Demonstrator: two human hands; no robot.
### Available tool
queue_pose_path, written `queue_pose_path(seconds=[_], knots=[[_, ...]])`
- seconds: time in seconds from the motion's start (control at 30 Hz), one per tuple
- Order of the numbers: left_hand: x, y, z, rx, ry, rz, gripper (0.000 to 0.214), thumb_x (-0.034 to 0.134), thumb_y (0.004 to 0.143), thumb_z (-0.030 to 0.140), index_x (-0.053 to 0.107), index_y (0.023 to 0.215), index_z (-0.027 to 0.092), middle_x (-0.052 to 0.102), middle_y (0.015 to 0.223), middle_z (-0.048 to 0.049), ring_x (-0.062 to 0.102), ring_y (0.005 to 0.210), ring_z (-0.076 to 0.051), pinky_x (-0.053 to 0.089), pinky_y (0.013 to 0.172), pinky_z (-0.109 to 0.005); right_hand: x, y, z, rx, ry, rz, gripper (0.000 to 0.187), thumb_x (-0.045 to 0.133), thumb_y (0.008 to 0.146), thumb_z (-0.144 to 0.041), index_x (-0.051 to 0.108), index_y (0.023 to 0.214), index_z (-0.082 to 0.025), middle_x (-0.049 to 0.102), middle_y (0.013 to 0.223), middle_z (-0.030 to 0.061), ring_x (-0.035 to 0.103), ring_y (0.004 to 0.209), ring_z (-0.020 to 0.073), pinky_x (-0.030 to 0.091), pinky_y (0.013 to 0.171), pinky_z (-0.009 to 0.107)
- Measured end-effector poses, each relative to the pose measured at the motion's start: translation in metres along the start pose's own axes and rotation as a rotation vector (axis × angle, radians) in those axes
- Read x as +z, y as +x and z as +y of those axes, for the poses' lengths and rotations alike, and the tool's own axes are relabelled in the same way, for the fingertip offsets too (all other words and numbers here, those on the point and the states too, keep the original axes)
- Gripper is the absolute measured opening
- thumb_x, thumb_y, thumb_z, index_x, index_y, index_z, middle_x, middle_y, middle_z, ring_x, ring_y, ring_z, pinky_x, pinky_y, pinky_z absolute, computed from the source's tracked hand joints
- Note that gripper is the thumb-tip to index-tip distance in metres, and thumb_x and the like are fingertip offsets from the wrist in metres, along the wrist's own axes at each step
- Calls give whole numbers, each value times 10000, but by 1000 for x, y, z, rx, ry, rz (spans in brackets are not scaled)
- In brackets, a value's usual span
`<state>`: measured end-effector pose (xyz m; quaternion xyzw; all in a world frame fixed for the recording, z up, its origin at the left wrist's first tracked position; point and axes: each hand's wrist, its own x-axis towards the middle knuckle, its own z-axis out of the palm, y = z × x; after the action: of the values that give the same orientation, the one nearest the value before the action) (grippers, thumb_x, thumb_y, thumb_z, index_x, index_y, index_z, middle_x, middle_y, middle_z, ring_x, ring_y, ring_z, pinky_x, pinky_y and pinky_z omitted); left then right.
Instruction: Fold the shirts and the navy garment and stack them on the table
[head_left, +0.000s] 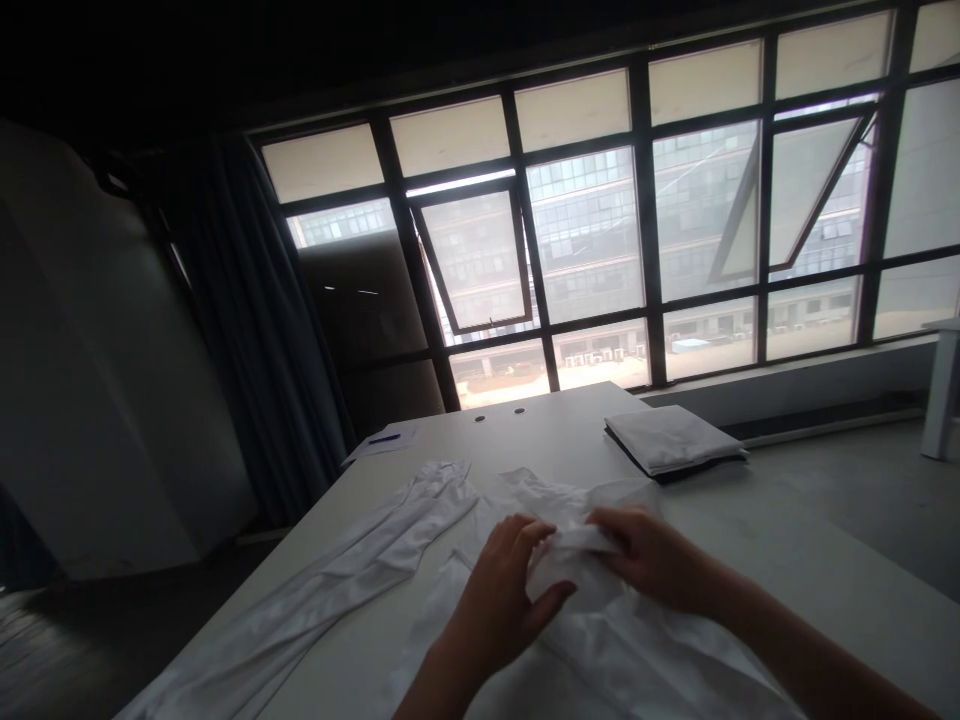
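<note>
A white shirt (592,640) lies loosely spread and wrinkled on the white table (555,425). One long sleeve (360,570) stretches away along the table's left side. My right hand (652,555) pinches a raised, folded band of the shirt between thumb and fingers. At the left end of that band is my left hand (506,595); its bent fingertips touch the cloth while its thumb stands well apart from them. Both hands are over the middle of the shirt, a short gap between them. Cloth beneath the hands is partly hidden.
A folded white cloth (675,438) rests on a dark layer at the table's right edge. Paper (397,442) with a blue pen (385,438) lies at the far left corner. Beyond the table stand tall windows (585,230) and a dark curtain (255,330).
</note>
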<state>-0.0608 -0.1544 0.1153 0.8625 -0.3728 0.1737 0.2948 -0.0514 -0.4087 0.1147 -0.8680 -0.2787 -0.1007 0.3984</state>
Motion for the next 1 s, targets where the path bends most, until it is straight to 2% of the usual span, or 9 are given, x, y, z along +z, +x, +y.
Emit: queue_pose_path(seconds=[0.1,0.23,0.33,0.43,0.53,0.63,0.73,0.8,1.0], knots=[[4,-1,-12,-70,-1,0,520,705,911,324,468,1369,256,597,1296,-98,548,1223,-260,436,1077,-409,-36,7,29,169,130,233,234,626,867,-438,656,892,-207,616,678,-29,540,602,139,410,522,232],[28,-9,-24,-139,20,-296,382,761,868,349,614,1216,293,664,1225,-29,609,1149,-241,459,1038,-373,-75,9,71,364,359,586,412,685,785,-564,664,983,-203,694,787,11,626,661,180,515,552,272],[63,-19,-31,-33,4,-480,505,814,812,470,628,1260,326,623,1371,-27,583,1248,-261,401,1116,-385,-92,8,90,412,348,758,489,713,747,-527,668,1109,-200,742,927,50,691,811,227,569,696,326],[103,-31,-40,102,-10,-580,567,738,845,623,596,1332,370,537,1502,-33,468,1400,-302,311,1189,-452,-94,6,94,477,118,614,564,669,803,-540,656,1257,-207,760,960,73,710,862,261,564,746,366],[133,-37,-46,101,71,-527,533,706,845,681,619,1276,378,579,1456,-33,487,1375,-317,328,1162,-498,-84,2,90,396,16,262,613,603,857,-607,657,1302,-189,760,1067,113,711,946,290,562,819,395],[141,-35,-42,78,161,-497,321,709,901,554,662,1130,334,663,1332,-18,600,1235,-276,420,1065,-430,-66,-5,86,289,-59,-58,666,629,840,-649,650,1342,-212,694,1293,133,670,1108,321,537,935,417],[129,-26,-34,-23,257,-458,96,630,972,359,652,1001,269,739,1084,-25,699,990,-218,490,851,-311,-50,-11,82,315,-142,-296,666,652,830,-645,654,1356,-236,652,1379,130,627,1206,350,492,1023,456],[108,-17,-33,-147,322,-338,102,526,1006,263,621,972,250,737,952,-29,710,854,-196,465,720,-271,-44,-11,81,340,-175,-355,615,627,863,-609,668,1341,-225,659,1371,137,605,1244,357,468,1052,471],[-10,1,-70,-483,442,198,270,330,1072,348,553,955,253,686,807,-8,674,707,-181,396,621,-256,-42,-7,84,362,-240,-318,564,549,920,-563,670,1307,-171,682,1310,169,628,1201,346,479,1012,454]])
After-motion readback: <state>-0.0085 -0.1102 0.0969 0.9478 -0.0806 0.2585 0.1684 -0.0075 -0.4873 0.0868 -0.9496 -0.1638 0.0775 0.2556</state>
